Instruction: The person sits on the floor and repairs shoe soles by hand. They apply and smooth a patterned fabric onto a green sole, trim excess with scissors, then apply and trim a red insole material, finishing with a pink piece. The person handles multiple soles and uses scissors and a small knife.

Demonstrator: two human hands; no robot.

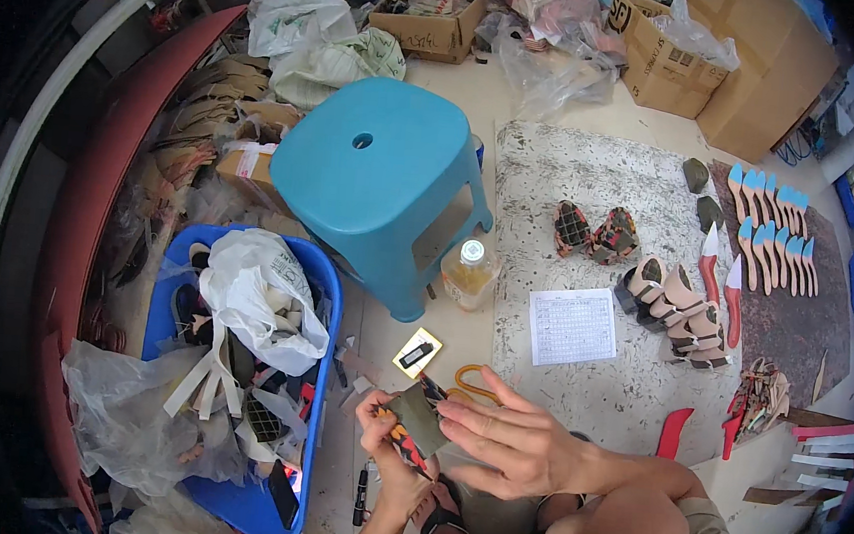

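My left hand (387, 455) is closed around a shoe upper (419, 422), its face olive green and its edge patterned in red, orange and black. My right hand (514, 440) comes in from the right with fingers stretched out, their tips lying against the piece. Just beyond the right fingers shows the orange handle loop of a pair of scissors (469, 373); I cannot tell whether the hand touches it. Farther off lies a small yellow-edged card (420, 352) with a black object on it. Two patterned shoe uppers (595, 233) stand together on the worn board.
A blue stool (370, 162) stands ahead, beside a bottle (470, 273). At left is a blue bin (329, 360) of scraps and bags. To the right are a written sheet (573, 327), stacked beige pieces (679, 312), red-handled knives (710, 264) and rows of insoles (768, 199).
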